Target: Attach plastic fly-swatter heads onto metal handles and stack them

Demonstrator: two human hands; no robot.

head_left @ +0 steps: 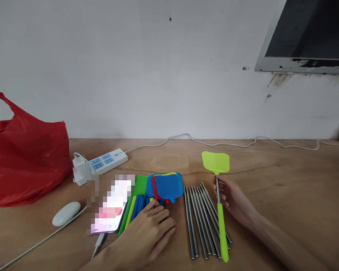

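My right hand (pixel 228 192) pinches a yellow-green fly swatter (pixel 222 229) by its metal rod, just below the mesh head. The swatter stands nearly upright in view, with its head away from me and its handle towards me. My left hand (pixel 149 229) lies palm down, fingers loosely bent and apart, over the ends of several coloured handles (pixel 134 209); its underside is hidden. Beyond its fingertips are stacked mesh swatter heads (pixel 169 186) in blue, red, green and yellow. Between my hands lie several loose metal rods (pixel 203 222), side by side.
Left of the handles lies a lit phone (pixel 110 210) with a cable plugged in. Farther left are a white mouse (pixel 66 213), a power strip (pixel 109 161) with plugs and a red plastic bag (pixel 28 158). A white cord (pixel 214 144) runs along the wall.
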